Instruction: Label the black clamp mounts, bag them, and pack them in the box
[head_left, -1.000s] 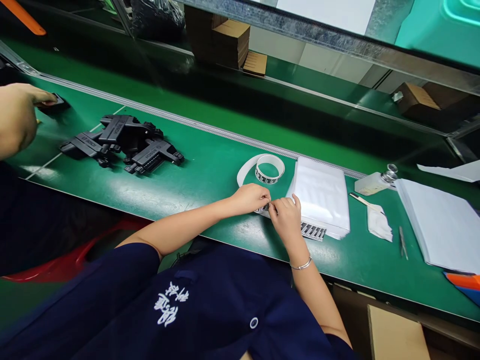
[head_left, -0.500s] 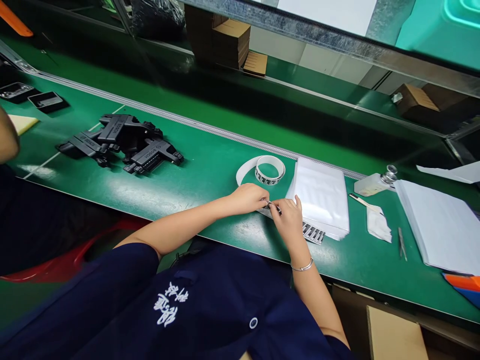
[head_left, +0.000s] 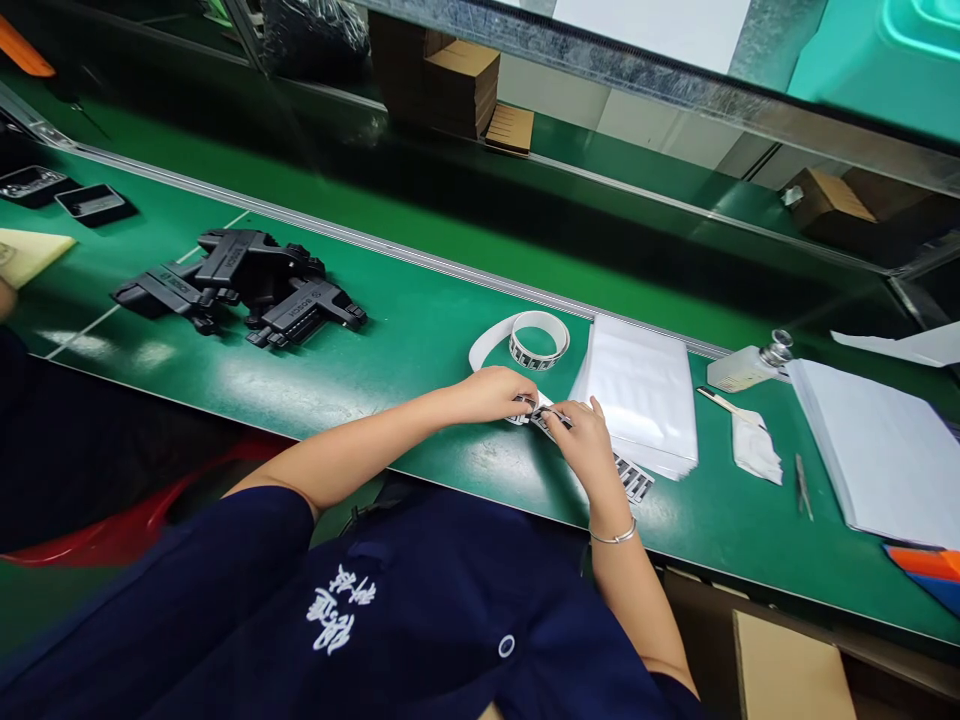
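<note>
A roll of labels (head_left: 541, 343), white with black printed marks, stands on its edge on the green table, its loose end curving toward my hands. My left hand (head_left: 493, 393) pinches the label strip (head_left: 634, 480) close to the roll. A short way to the right, my right hand (head_left: 586, 440) also grips the strip between thumb and fingers. The strip's tail sticks out past my right hand, beside a stack of clear plastic bags (head_left: 643, 390). Whether the strip is whole or torn between my fingers, I cannot tell.
Black plastic parts (head_left: 247, 285) lie in a pile to the left. On the right are a pump bottle (head_left: 750, 365), a brush (head_left: 727, 403), a white cloth (head_left: 756, 448), tweezers (head_left: 803, 487) and a stack of white sheets (head_left: 877, 455). A metal-edged shelf (head_left: 675, 85) overhangs the back.
My right hand has shifted slightly right and toward me, and more of the strip shows between my hands. Its tail has swung nearer the table's front edge. A co-worker's arm at far left has lowered.
</note>
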